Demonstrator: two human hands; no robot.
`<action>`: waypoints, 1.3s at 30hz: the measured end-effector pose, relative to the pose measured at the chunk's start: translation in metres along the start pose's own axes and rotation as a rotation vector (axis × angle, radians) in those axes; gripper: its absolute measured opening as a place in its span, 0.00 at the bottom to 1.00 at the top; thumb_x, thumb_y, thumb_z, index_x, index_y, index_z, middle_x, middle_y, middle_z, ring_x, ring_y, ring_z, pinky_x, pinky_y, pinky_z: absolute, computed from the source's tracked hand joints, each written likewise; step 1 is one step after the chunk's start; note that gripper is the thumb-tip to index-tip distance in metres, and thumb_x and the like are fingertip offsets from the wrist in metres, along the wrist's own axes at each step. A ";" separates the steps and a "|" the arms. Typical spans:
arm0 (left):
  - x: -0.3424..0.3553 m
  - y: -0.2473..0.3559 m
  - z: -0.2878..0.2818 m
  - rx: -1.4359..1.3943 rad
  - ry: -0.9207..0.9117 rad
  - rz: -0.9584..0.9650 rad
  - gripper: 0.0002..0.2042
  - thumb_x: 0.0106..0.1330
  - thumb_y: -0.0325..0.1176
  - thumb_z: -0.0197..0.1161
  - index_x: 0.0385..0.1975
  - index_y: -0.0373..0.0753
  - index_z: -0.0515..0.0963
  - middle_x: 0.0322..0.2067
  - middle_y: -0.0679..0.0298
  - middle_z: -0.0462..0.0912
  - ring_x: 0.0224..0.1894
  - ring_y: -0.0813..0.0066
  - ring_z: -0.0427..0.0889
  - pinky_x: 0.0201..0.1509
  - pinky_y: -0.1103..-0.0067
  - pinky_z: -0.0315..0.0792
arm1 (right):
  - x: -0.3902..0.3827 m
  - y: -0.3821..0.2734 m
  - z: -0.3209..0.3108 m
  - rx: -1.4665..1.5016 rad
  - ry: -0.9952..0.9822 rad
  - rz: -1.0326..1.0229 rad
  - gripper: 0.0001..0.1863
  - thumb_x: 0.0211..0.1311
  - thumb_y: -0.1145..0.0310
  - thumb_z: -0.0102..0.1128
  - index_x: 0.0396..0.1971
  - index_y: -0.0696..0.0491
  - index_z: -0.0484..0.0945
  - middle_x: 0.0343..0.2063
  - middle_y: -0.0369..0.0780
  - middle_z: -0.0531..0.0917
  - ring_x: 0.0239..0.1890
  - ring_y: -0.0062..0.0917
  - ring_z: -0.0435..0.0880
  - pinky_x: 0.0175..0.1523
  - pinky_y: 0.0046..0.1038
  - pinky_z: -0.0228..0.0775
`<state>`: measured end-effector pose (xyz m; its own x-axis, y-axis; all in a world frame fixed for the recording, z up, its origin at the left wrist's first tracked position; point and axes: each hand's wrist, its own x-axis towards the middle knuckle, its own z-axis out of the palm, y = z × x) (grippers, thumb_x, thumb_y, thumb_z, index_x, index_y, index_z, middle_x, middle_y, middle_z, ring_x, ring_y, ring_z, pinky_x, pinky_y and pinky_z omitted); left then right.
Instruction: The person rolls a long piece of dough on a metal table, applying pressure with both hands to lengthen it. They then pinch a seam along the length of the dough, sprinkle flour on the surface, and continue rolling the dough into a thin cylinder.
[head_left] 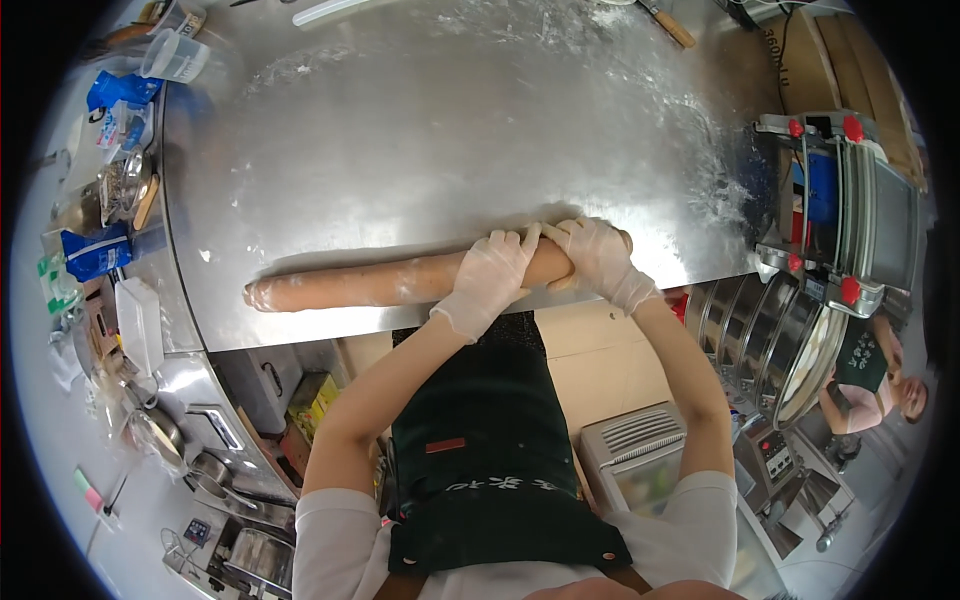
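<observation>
A long, thick roll of brown dough (352,285) lies across the near part of the steel table (420,130), lightly dusted with flour. My left hand (492,272), in a clear plastic glove, is wrapped over the roll right of its middle. Close beside it, my right hand (600,258), gloved the same way, grips the roll near its right end. The thumbs and fingertips of both hands almost meet on top of the dough. The roll's underside and the parts beneath my palms are hidden.
White flour smears the table's far and right areas. A wooden-handled tool (672,25) lies at the far edge. Clear plastic tubs (176,56) and blue bags (97,250) stand left. A metal machine with red knobs (850,210) and stacked round sieves (750,330) are right; another person (865,365) is beyond.
</observation>
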<state>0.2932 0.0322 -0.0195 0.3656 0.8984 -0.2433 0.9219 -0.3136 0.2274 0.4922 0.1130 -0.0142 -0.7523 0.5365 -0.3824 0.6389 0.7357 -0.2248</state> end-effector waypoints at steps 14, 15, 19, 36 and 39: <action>-0.008 0.012 0.018 0.027 0.087 -0.022 0.56 0.45 0.60 0.78 0.73 0.38 0.59 0.48 0.60 0.77 0.50 0.66 0.78 0.51 0.75 0.78 | -0.031 0.008 0.026 -0.075 0.278 -0.051 0.58 0.31 0.43 0.80 0.69 0.45 0.66 0.50 0.34 0.78 0.54 0.33 0.77 0.55 0.38 0.75; -0.013 0.004 0.004 -0.019 0.087 -0.024 0.58 0.44 0.62 0.77 0.73 0.38 0.57 0.49 0.58 0.77 0.51 0.65 0.78 0.51 0.76 0.78 | -0.030 0.007 0.020 -0.072 0.104 0.007 0.59 0.31 0.42 0.80 0.70 0.45 0.65 0.54 0.35 0.77 0.56 0.35 0.76 0.58 0.41 0.72; -0.061 -0.074 -0.054 0.092 0.065 -0.072 0.67 0.36 0.71 0.71 0.77 0.40 0.50 0.68 0.49 0.66 0.68 0.51 0.70 0.72 0.60 0.68 | -0.014 0.006 -0.033 -0.159 -0.025 -0.060 0.62 0.36 0.32 0.73 0.72 0.48 0.61 0.66 0.39 0.69 0.69 0.38 0.67 0.69 0.41 0.65; -0.168 -0.108 0.030 0.133 0.291 -0.157 0.52 0.40 0.48 0.80 0.69 0.40 0.62 0.62 0.56 0.72 0.64 0.60 0.73 0.66 0.66 0.69 | -0.029 -0.021 0.041 -0.246 0.409 -0.223 0.45 0.54 0.59 0.70 0.71 0.54 0.59 0.57 0.41 0.76 0.56 0.33 0.79 0.59 0.36 0.75; -0.160 -0.100 0.005 0.037 0.185 -0.168 0.52 0.48 0.57 0.75 0.72 0.41 0.58 0.61 0.56 0.72 0.64 0.60 0.71 0.68 0.64 0.66 | -0.032 -0.039 0.014 -0.056 0.025 0.004 0.55 0.49 0.45 0.74 0.73 0.53 0.56 0.59 0.41 0.76 0.60 0.35 0.76 0.64 0.39 0.70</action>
<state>0.1435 -0.0821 -0.0076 0.1806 0.9787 -0.0976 0.9730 -0.1633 0.1629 0.4935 0.0615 -0.0063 -0.7538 0.5492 -0.3607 0.6326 0.7551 -0.1722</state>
